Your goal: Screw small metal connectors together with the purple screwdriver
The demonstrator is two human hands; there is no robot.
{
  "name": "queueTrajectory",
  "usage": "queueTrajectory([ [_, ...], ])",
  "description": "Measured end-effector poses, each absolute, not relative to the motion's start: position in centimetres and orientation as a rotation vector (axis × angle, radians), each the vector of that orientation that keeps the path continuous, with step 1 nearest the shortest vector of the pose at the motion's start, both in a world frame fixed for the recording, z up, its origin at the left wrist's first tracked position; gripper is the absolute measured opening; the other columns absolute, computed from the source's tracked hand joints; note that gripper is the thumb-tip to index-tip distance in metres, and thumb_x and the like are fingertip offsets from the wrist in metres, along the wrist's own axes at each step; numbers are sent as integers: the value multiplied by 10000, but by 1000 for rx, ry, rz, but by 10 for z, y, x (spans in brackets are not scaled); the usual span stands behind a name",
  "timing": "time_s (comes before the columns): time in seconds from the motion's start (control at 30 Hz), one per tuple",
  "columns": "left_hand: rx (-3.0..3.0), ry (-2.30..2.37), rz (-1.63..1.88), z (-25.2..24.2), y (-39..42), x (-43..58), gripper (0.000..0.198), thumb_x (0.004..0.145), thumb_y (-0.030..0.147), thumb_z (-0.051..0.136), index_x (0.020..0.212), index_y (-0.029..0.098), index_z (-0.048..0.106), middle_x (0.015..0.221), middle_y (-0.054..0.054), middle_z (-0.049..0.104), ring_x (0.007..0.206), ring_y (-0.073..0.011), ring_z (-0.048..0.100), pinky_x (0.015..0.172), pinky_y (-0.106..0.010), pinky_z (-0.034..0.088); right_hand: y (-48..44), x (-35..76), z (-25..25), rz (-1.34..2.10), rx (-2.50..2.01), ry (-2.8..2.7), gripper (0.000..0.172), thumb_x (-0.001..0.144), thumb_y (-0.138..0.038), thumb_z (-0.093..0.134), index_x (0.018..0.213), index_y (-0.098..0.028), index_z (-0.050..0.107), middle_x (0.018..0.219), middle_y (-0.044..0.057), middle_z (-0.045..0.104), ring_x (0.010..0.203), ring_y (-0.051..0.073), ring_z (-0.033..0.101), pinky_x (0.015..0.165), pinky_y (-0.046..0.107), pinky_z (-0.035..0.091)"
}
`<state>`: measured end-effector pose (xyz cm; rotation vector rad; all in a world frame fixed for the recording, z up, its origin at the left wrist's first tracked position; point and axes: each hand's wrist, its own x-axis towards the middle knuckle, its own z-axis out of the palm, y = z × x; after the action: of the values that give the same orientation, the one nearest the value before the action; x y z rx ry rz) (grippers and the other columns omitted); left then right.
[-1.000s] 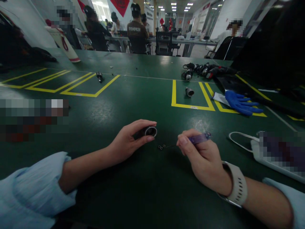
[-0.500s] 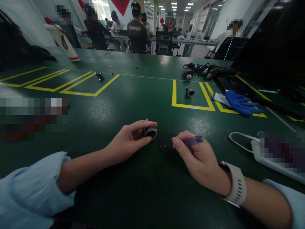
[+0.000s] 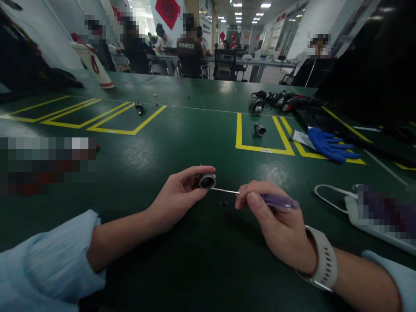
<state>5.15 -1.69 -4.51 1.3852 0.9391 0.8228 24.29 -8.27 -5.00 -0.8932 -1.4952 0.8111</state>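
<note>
Between the thumb and fingers of my left hand (image 3: pixel 177 187) is a round hollow metal housing (image 3: pixel 207 180), its open mouth turned toward me. My right hand (image 3: pixel 276 225) grips a screwdriver with a translucent purple handle (image 3: pixel 279 201). The thin bright shaft (image 3: pixel 225 190) points left, and its tip meets the lower rim of the housing; whether it enters the housing I cannot tell. On the table just below the shaft lie two small dark ring-like parts (image 3: pixel 222 203).
A similar metal housing (image 3: pixel 260 129) lies inside a yellow-taped box at right, near a blue glove (image 3: pixel 333 144) and black cabled gear (image 3: pixel 273 102). A dark metal part (image 3: pixel 139 108) sits far left. A white cable and device (image 3: pixel 352 208) rest at right.
My right hand has turned the screwdriver so its shaft reaches the housing's rim. Three small dark parts lay on the table before; two show now. My left hand keeps its hold.
</note>
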Motion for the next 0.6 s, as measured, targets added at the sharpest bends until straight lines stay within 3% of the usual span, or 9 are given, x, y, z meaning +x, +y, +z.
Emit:
queueTrajectory([
  [0.6, 1479, 1010, 878, -41, -22, 56, 283, 750, 141, 610, 1030, 160, 645, 1049, -58, 699, 1013, -216, 643, 909, -386, 518, -87, 237, -43, 646, -931, -1923, 105, 894, -156, 507, 949, -212, 576, 871, 47, 649, 817, 181, 599, 743, 357, 488],
])
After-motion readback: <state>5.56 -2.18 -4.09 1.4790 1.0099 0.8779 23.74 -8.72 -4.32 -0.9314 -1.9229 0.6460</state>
